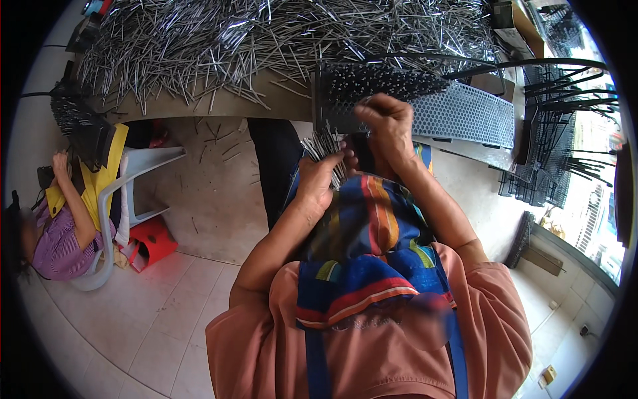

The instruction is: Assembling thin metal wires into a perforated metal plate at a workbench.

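My left hand is closed around a bundle of thin grey metal sticks, held above my lap. Just to its right and farther off, my right hand hovers at the near edge of a perforated metal plate. Its fingers are pinched together and slightly blurred; whatever is between them, if anything, I cannot make out. Many short dark sticks stand in the plate's holes on its left and far side, while bare holes show on the right. A striped, colourful apron covers my lap below both hands.
A large loose heap of metal sticks covers the table. At the right stand black racks and a cardboard box. To the left, another person sits on a grey plastic chair beside a red bag.
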{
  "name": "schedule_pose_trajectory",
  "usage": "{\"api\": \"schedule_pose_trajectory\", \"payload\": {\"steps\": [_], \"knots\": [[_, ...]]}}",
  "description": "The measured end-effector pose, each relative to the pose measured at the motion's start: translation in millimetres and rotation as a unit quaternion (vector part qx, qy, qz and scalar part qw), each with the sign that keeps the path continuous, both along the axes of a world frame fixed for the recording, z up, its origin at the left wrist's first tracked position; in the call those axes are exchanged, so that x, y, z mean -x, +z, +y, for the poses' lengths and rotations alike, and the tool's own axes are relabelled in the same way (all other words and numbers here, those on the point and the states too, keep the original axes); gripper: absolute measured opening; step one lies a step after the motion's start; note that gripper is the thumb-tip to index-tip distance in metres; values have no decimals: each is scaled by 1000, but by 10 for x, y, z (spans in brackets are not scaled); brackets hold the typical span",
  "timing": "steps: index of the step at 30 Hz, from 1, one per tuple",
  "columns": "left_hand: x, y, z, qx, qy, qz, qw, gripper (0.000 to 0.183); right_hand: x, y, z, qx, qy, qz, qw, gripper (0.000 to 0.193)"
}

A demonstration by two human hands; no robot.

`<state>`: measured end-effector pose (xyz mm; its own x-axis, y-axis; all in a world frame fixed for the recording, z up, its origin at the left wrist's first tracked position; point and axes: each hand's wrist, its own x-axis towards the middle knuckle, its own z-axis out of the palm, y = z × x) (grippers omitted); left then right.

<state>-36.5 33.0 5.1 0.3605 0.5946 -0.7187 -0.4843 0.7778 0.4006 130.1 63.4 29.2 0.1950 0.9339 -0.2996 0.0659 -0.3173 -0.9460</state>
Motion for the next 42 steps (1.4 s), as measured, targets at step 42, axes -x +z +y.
{"api": "schedule_pose_trajectory", "payload": {"steps": [42], "knots": [[-100,-6,-16,-30,-34,-39,998,21,-97,-112,-206,66,96,-78,990,10]]}}
